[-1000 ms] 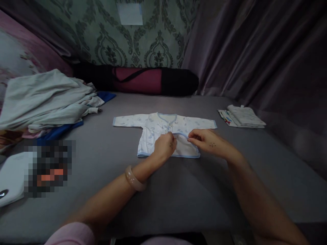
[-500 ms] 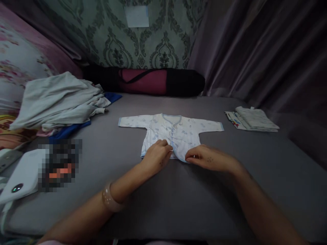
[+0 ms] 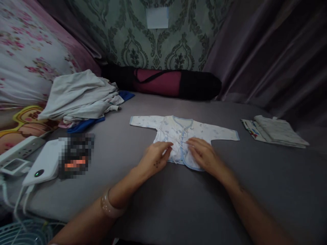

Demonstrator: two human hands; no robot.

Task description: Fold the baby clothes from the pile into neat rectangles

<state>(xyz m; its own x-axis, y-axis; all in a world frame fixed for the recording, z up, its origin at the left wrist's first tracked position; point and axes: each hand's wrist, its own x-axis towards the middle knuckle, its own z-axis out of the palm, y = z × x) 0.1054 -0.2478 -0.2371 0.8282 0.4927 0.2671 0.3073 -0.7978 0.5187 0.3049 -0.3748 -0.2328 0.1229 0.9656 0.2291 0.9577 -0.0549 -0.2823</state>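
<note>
The small white shirt (image 3: pixel 167 131) lay front up on the grey surface (image 3: pixel 163 207) before you, its collar away from you and a sleeve spread to each side. Your left hand (image 3: pixel 154 157) was at the lower front on your left, and your right hand (image 3: pixel 206 156) was over the front on your right, with the blue-trimmed front edge (image 3: pixel 182 153) running down between them. The fingers of both hands were parted and loosely bent, with no cloth seen pinched in them; blur on the right hand made it impossible to tell how firmly it touched the fabric.

The step in hand seemed to be settling that front panel, and it was best done with light, flat fingers, smoothing from the middle outward. The puckers near the ties (image 3: pixel 183 134) probably wanted easing out gently, without tugging the sleeves askew.

Farther out, a stack of folded cloth (image 3: pixel 279 129) lay to your right, and a loose heap of clothes (image 3: pixel 79 97) to your left, near a white power bank (image 3: pixel 46 161). At the back, the long black and maroon bag (image 3: pixel 159 82) looked filled out, but its contents were hidden. You had a pale blue slatted thing (image 3: pixel 25 233) at the lower left, possibly a basket; nothing in it could be made out.
</note>
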